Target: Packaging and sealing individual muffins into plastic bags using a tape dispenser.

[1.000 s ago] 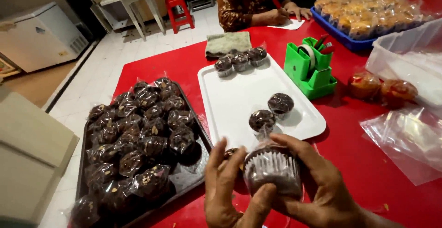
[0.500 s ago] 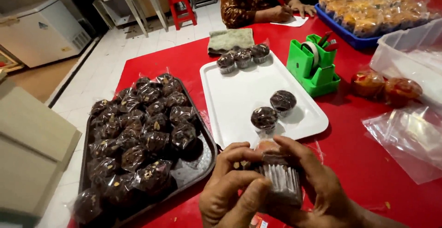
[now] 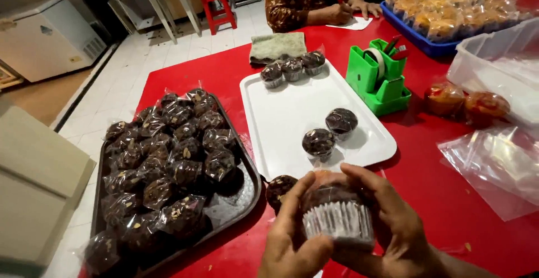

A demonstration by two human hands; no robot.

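A: Head view. What do the hands hold?

B: The left hand (image 3: 292,239) and right hand (image 3: 393,222) both close around one dark chocolate muffin in a white pleated paper cup (image 3: 337,216), low over the red bench (image 3: 449,199).

A: How does it lie?

B: Between the palms, left hand on its left flank, right hand on its right and top; cup axis roughly upright. Both hands are equally near.

A: Surroundings?

B: A white rectangular tray (image 3: 281,115) just beyond; a dark tray of wrapped muffins (image 3: 168,154) to the left.
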